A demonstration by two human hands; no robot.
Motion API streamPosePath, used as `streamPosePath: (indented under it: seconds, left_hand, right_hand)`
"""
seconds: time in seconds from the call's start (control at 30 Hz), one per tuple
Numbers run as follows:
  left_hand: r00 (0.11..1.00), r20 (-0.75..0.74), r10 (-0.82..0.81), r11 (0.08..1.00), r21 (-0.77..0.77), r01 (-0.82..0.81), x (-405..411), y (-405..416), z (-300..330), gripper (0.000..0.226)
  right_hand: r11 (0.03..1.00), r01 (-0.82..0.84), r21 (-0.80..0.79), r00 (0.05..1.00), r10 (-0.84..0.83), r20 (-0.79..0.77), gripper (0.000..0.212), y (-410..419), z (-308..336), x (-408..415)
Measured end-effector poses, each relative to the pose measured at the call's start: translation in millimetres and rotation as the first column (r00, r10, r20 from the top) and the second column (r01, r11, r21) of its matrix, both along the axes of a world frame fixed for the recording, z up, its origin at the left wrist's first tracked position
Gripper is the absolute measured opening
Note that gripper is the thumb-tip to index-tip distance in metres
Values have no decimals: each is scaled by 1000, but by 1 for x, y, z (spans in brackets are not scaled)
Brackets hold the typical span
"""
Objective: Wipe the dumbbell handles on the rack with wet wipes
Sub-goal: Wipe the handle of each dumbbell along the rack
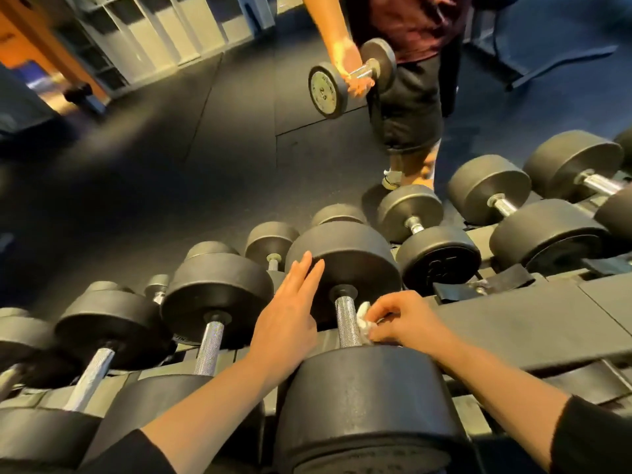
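Note:
A row of black dumbbells lies on the rack point(519, 323). The big dumbbell in front of me has a knurled steel handle point(347, 323) between its far head point(345, 258) and near head point(369, 401). My right hand point(403, 319) pinches a crumpled white wet wipe point(365, 321) against the right side of that handle. With straight fingers, my left hand point(287, 313) rests against the far head on its left side. Further steel handles point(211, 347) sit to the left.
Another person point(410, 80) stands beyond the rack on the dark rubber floor, holding a small dumbbell point(342, 83). More dumbbells point(523, 213) fill the rack's right side. Grey lockers point(164, 32) line the far wall.

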State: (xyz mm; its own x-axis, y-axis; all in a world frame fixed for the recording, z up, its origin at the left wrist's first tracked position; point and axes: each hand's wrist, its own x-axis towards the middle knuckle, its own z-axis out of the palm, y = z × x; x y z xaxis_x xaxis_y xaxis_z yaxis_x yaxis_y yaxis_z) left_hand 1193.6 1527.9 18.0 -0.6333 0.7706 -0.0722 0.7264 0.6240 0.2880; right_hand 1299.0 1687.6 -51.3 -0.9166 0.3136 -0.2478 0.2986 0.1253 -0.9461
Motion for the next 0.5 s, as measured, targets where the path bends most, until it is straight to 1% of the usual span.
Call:
streamPosePath:
  seconds: [0.03, 0.07, 0.1, 0.17, 0.23, 0.27, 0.33, 0.37, 0.43, 0.5]
  left_hand:
    - [1000, -20, -14, 1000, -14, 14, -1, -1, 0, 83]
    - [999, -43, -32, 999, -26, 31, -1, -1, -1, 82]
    - [996, -69, -55, 998, -38, 53, -2, -1, -1, 83]
    - [989, -104, -106, 994, -53, 101, -2, 1, -1, 84]
    - [985, -112, -127, 991, -53, 122, -2, 2, -1, 83]
    - [985, -115, -130, 991, -52, 125, -3, 2, -1, 82]
    - [982, -126, -138, 990, -48, 132, -4, 1, -2, 81]
    - [980, -135, -146, 989, -50, 141, -4, 1, -3, 81]
    - [971, -151, -187, 982, -62, 179, -4, 4, -1, 80]
    - [956, -151, -252, 968, -61, 245, -4, 11, 3, 78]
  right_hand:
    - [998, 55, -25, 998, -55, -16, 16, -1, -2, -2]
    - [996, 74, -42, 996, -76, -39, 19, -2, -2, -4]
    - [997, 57, -44, 997, -60, -56, 22, -3, -2, -5]
    - [999, -31, -37, 998, 29, -49, 22, -3, -1, -2]
    - [991, -131, -20, 991, 131, 17, 18, 0, 3, 4]
    - [983, -180, -37, 981, 182, 73, 16, 1, 5, 7]
    - [959, -255, -120, 945, 274, 178, 13, 2, 10, 11]
    - [949, -275, -153, 931, 303, 204, 13, 3, 12, 12]
    - [949, -250, -190, 936, 288, 204, 15, 5, 18, 14]
    - [962, -95, -257, 977, 139, 160, 15, 8, 25, 18]
